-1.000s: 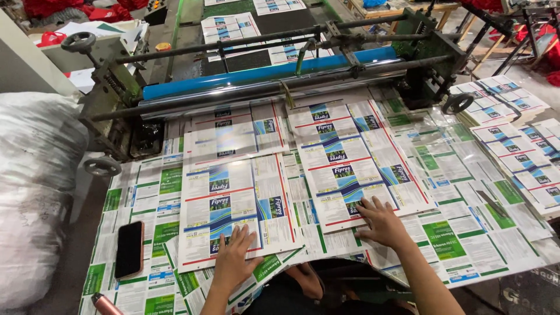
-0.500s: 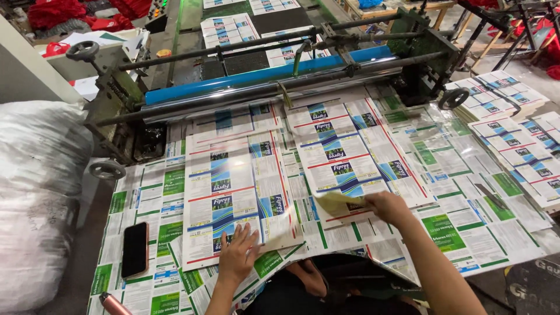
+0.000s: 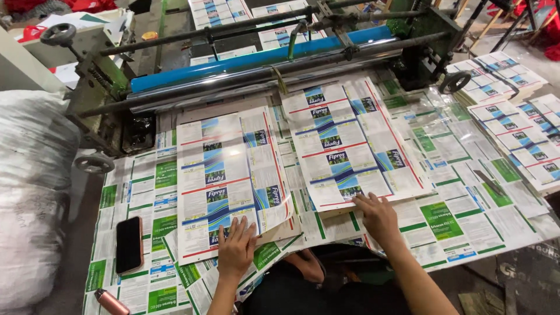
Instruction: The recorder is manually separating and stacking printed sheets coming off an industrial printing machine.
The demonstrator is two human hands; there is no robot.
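**Both hands flat on the printed sheets**

While your left hand (image 3: 236,248) lies open, palm down, on the near edge of the left stack of printed sheets (image 3: 230,175), your grip closes on nothing: the fingers are spread and pressed flat on the top sheet. Your right hand (image 3: 378,216) rests the same way, open and flat, on the near corner of the right stack of printed sheets (image 3: 350,146), fingertips on the paper and nothing clasped. The two stacks lie side by side on the table (image 3: 466,221), just apart, each showing blue and white panels with red lines. Under them the table is covered with overlapping sheets printed in green and white. Beyond the stacks a blue roller (image 3: 256,58) runs across the machine, with dark metal bars before it. To your left a black phone (image 3: 128,245) lies on the sheets, and a pink cylinder (image 3: 111,302) sits near the table's edge. More printed stacks (image 3: 513,111) lie at your far right.
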